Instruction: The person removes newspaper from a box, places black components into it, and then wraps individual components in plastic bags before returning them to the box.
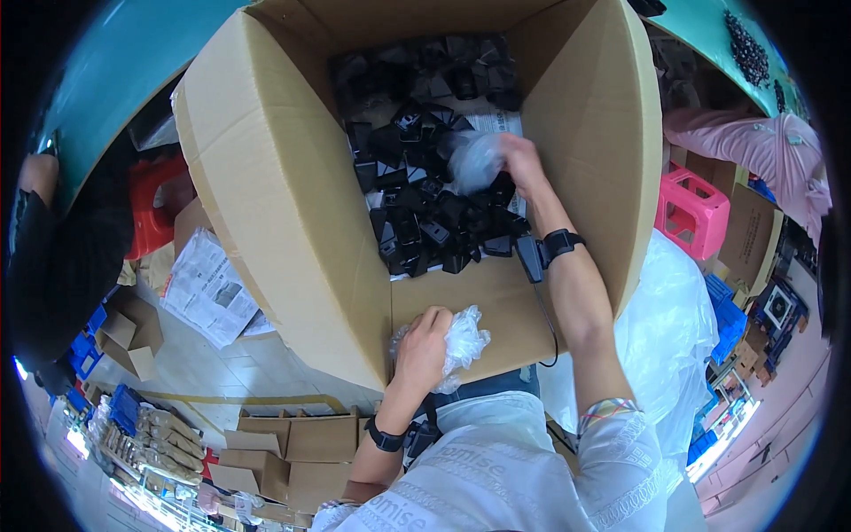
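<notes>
Pale floor tiles point(222, 363) spread beneath a cluttered work area, with a teal surface point(124, 62) at the far left and small folded cartons point(292, 443) lying near the person's feet. Filling the middle is a large open cardboard box point(266, 204), its flaps standing up on the left and right, and inside it lies a heap of small black plastic parts point(425, 204), glossy and angular, piled loosely over sheets of printed paper. The right hand point(521, 164) reaches down into the box from the right and is closed around a crumpled clear plastic bag point(474, 160), which looks misty and greyish and sits right on top of the black heap near its middle. The left hand point(424, 348) rests at the near edge of the box, fingers curled shut on a second scrunched wad of clear film point(463, 341), whitish and wrinkled, pressed against the near cardboard wall. Both wrists carry black bands, the right one with a small black device point(532, 255) and a hanging cord. To the right stand a pink plastic stool point(691, 213) and a big translucent bag point(674, 328); to the left lie a newspaper point(208, 288) and a red stool point(155, 199).
</notes>
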`<state>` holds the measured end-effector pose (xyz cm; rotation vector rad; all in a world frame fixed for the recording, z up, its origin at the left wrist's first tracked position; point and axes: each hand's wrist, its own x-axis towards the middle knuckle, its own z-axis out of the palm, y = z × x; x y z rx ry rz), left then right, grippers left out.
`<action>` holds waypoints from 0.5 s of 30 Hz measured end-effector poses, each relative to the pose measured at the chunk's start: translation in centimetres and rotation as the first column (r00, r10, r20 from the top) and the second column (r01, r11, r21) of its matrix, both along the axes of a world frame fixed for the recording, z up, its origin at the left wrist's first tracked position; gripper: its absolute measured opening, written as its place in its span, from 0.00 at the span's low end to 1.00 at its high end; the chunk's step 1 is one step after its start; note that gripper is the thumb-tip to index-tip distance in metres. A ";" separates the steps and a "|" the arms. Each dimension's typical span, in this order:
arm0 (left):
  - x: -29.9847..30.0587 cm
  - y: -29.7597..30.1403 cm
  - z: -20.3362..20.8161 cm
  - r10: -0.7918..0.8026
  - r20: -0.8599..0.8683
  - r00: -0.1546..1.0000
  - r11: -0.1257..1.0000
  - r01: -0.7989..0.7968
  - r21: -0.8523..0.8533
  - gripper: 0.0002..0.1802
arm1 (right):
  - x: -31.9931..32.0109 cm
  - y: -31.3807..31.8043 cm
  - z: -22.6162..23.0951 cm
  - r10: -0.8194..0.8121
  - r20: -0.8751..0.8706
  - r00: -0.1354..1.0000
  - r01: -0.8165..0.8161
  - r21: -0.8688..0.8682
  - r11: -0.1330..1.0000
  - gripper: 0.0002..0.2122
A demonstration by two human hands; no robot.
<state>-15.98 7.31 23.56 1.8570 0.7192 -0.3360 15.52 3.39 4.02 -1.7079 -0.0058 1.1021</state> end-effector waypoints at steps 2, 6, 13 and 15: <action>0.3 0.1 0.2 -0.043 -0.047 0.998 0.998 0.041 -0.057 0.16 | -0.2 -1.7 0.0 0.158 0.177 0.972 -0.139 -0.114 0.984 0.10; -0.3 -0.2 -0.5 -0.027 -0.030 0.999 0.999 0.027 -0.018 0.19 | -0.1 -0.6 2.5 0.094 0.430 0.898 -0.066 -0.079 0.995 0.08; 0.0 0.0 -0.1 -0.037 -0.009 0.999 0.999 0.037 0.009 0.19 | 4.0 2.8 0.6 -0.007 0.419 0.908 0.106 -0.214 0.971 0.07; 0.0 0.0 -0.1 -0.042 -0.013 0.999 0.999 0.043 0.011 0.19 | 5.6 4.5 -2.5 -0.054 0.294 0.954 0.147 -0.306 0.940 0.08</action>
